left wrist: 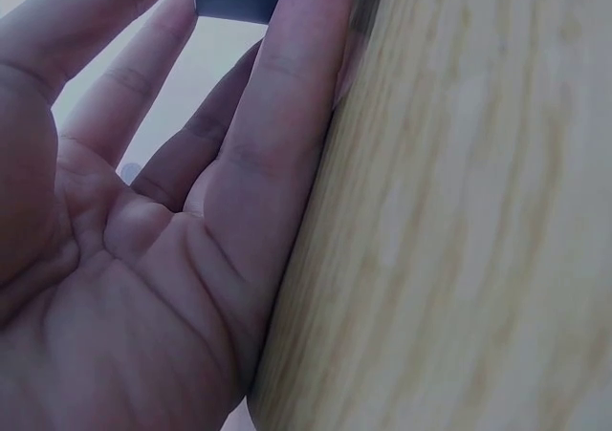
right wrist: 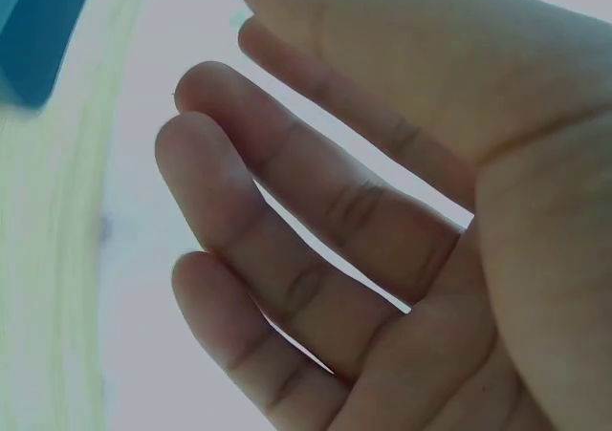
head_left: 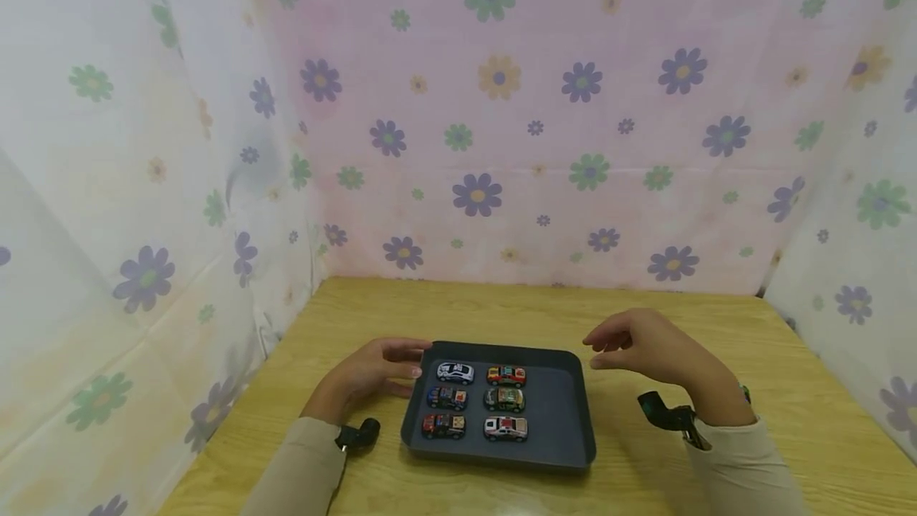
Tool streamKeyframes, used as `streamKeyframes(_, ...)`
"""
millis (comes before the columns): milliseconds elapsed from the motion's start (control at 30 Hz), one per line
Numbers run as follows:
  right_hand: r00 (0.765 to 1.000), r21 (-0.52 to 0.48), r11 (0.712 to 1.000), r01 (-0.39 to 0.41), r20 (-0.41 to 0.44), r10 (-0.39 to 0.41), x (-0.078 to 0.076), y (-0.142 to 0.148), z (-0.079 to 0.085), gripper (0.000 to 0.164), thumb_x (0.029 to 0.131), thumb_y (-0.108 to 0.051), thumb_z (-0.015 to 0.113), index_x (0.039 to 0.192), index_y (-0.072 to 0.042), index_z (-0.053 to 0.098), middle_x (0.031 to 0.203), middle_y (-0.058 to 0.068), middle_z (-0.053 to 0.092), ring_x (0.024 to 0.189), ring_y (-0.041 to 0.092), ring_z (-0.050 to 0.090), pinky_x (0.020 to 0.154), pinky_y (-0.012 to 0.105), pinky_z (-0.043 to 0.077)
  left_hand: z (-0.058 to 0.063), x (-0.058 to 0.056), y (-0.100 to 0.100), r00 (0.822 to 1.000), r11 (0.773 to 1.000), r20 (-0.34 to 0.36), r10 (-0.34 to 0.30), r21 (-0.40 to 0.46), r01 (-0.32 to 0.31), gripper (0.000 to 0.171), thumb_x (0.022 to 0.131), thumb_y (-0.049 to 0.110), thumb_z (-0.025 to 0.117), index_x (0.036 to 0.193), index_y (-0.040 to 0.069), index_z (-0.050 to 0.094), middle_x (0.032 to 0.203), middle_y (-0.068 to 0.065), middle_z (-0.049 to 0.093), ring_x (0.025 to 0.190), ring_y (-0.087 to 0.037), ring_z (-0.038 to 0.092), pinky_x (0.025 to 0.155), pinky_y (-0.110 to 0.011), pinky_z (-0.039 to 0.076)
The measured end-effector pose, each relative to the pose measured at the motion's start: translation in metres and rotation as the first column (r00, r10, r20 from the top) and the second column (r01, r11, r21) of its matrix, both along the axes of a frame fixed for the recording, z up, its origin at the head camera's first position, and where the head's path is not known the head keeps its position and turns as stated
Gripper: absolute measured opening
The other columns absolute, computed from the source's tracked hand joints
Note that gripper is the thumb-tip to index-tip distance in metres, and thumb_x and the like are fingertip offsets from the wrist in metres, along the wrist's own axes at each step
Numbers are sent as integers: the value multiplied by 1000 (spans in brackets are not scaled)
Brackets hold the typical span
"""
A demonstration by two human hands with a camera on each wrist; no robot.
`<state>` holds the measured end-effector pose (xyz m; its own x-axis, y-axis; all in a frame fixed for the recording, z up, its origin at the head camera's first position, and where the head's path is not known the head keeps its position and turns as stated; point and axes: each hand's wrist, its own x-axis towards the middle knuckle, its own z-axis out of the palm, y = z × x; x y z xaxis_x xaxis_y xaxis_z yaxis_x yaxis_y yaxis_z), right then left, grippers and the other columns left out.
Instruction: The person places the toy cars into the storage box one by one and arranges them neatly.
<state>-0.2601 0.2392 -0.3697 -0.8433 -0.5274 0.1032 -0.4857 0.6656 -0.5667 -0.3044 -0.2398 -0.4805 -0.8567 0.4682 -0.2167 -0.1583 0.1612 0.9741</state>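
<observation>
Six toy cars stand inside the dark tray (head_left: 559, 420), which rests on the desk (head_left: 466, 305). They form two columns of three. Along the tray's left side, from its far rim to its near rim, come the white-and-black car (head_left: 455, 373), the blue car (head_left: 447, 398) and the red-and-black car (head_left: 443, 426). Beside these, around the tray's middle, are the red-and-yellow car (head_left: 506, 375), the green car (head_left: 505, 400) and the white-and-red car (head_left: 505, 428). The strip along the tray's right side is bare.

Judging by this, the two columns look complete and evenly matched; whether that right-hand strip remains to be filled cannot be told. No other car shows outside the tray.

The left hand (head_left: 368, 369) is at the tray's far-left corner, fingers loosely extended and gripping nothing; contact with the rim is hard to tell. The right hand (head_left: 645, 345) hovers apart from the tray's right rim, fingers relaxed and gently bent, holding nothing.
</observation>
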Motion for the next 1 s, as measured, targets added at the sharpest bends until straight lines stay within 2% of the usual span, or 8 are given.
streamKeyframes(300,997,56,996,73,22,-74,4,54,-17,33,92,-37,78,118,-17,77,108,-3,75,86,5,69,69,24,58,-2,-1,1,1000,1000,-3,-5,10,5,60,93,16,79,149,15,57,153,-17,51,122,-29,66,93,-49,61)
streamKeyframes(633,982,80,979,185,23,-187,16,101,-31,40,92,-40,78,120,-12,76,111,5,75,90,7,69,65,26,58,-2,1,1,1000,1000,-5,5,-2,-5,57,95,13,76,148,14,57,154,-18,51,121,-28,66,92,-48,62)
streamKeyframes(767,975,100,970,223,-42,-220,18,116,-38,37,93,-41,77,119,-16,77,117,7,74,97,16,70,70,27,59,-2,0,1,1000,1000,-5,3,-2,-3,58,94,15,78,149,15,57,154,-17,51,122,-29,65,93,-49,62)
streamKeyframes(867,963,106,959,261,-96,-252,18,127,-42,35,93,-39,78,119,-16,78,122,13,73,104,30,69,73,38,61,-1,0,1,1000,1000,-6,0,-1,0,60,93,17,79,149,15,57,154,-18,50,122,-29,65,93,-49,61)
streamKeyframes(1000,948,111,943,315,-79,-307,18,142,-46,47,93,-40,77,127,-8,73,129,25,68,112,45,66,78,53,60,0,0,-1,1000,1000,-6,0,-9,0,59,93,16,79,149,16,57,155,-18,49,123,-29,65,93,-49,61)
